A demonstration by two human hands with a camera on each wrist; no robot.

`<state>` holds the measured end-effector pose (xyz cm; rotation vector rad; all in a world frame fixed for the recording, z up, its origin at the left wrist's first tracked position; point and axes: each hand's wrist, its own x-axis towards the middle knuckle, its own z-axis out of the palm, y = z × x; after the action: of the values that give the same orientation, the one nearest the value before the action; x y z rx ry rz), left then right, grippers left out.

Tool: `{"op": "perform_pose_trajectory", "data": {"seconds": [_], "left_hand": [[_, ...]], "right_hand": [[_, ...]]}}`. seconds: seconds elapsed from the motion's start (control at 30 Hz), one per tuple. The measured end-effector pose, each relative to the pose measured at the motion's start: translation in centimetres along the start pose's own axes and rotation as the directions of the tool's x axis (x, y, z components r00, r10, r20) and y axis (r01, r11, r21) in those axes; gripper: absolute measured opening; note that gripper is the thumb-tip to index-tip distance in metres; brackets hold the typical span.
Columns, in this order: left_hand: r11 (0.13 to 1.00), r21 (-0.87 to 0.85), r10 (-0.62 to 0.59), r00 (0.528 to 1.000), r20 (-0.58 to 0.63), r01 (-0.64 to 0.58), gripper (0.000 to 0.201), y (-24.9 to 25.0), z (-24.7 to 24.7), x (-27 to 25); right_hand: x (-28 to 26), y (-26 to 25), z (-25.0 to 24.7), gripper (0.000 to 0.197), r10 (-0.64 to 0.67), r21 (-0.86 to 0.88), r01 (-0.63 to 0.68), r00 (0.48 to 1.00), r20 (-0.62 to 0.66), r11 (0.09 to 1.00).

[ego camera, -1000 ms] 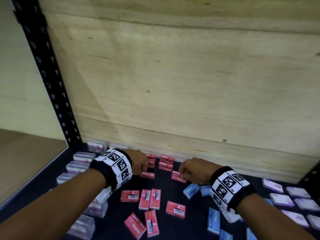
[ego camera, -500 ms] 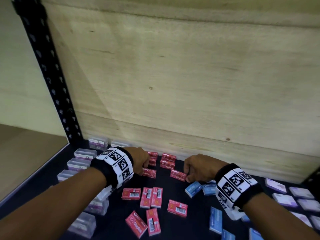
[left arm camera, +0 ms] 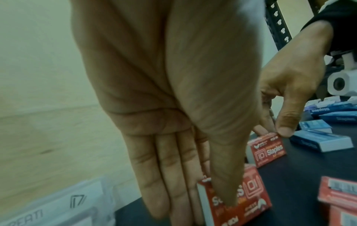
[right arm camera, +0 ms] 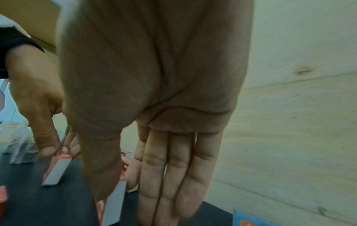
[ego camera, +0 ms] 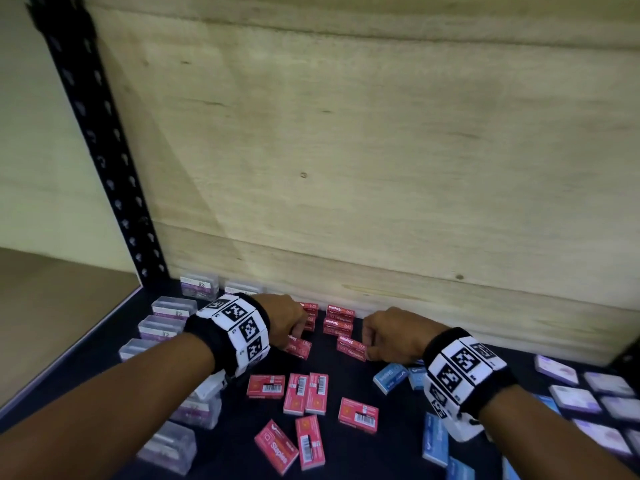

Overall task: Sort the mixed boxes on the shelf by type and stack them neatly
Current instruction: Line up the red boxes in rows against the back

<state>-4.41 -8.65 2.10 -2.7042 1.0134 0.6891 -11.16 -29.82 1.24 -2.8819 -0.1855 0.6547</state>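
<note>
The shelf (ego camera: 346,459) is a dark, near-black board backed by a pale plywood panel (ego camera: 381,150), with a black perforated steel upright (ego camera: 104,150) at its back left corner and a cream wall beyond.

Near the back edge, the left hand (ego camera: 287,320) pinches a red staples box (ego camera: 298,348) between thumb and fingers, holding it on edge on the board. The right hand (ego camera: 388,336) pinches a second red staples box (ego camera: 351,348) the same way. Just behind them, against the plywood, stand two short stacks of red staples boxes (ego camera: 337,320).

More red boxes (ego camera: 304,393) lie scattered flat toward the front edge. Clear plastic cases (ego camera: 162,329) run along the left edge, blue staples boxes (ego camera: 389,377) lie right of centre, and pale lilac boxes (ego camera: 575,400) sit in rows by the right edge.
</note>
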Motion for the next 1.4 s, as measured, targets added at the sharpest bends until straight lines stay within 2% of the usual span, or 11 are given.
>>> {"op": "perform_pose_trajectory", "data": {"seconds": [0.2,0.37,0.5,0.7,0.83,0.93,1.13,1.23,1.4], "left_hand": [[1.0,-0.009,0.022,0.998,-0.063,-0.022,0.037,-1.0,-1.3,-0.5],[0.999,-0.04,0.024,0.995,-0.1,-0.028,0.027,-0.3,-0.9,0.4],[0.994,-0.069,0.082,0.989,-0.121,-0.091,0.028,0.4,-0.9,0.7],[0.989,-0.05,0.135,0.988,-0.071,-0.139,0.038,1.0,-0.5,0.9],[0.993,-0.036,0.108,0.992,-0.059,-0.11,0.043,1.0,0.0,1.1],[0.997,-0.054,0.054,0.998,-0.044,-0.057,0.036,0.5,0.1,0.9],[0.998,0.058,-0.015,1.0,-0.001,0.015,0.029,-0.5,0.0,0.1],[0.998,0.054,-0.028,0.999,-0.033,0.03,0.022,-0.5,0.5,0.0],[0.993,0.09,-0.075,0.995,-0.069,0.081,0.023,-0.8,0.2,-0.1]], "right_hand": [[0.4,-0.4,-0.2,0.014,0.019,-0.027,-0.019,1.0,0.018,0.999],[0.5,-0.7,-0.1,0.007,0.013,-0.045,-0.012,1.0,0.022,0.999],[0.2,-0.8,-0.2,0.007,0.01,-0.049,-0.008,0.999,0.035,0.999],[-0.4,-1.0,-0.5,0.019,0.011,-0.041,-0.009,0.999,0.035,0.999],[-0.7,-1.0,-0.5,0.023,0.024,-0.035,-0.023,0.999,0.037,0.999],[-0.9,-1.1,-0.6,0.027,0.027,-0.039,-0.025,0.999,0.044,0.999],[-0.9,-1.2,-0.6,0.027,0.021,-0.031,-0.02,0.999,0.043,0.999],[-0.5,-1.4,-0.5,0.024,0.018,-0.036,-0.017,0.999,0.038,0.999],[0.4,-1.9,0.0,0.018,0.04,-0.043,-0.039,0.999,0.008,0.998]]}}
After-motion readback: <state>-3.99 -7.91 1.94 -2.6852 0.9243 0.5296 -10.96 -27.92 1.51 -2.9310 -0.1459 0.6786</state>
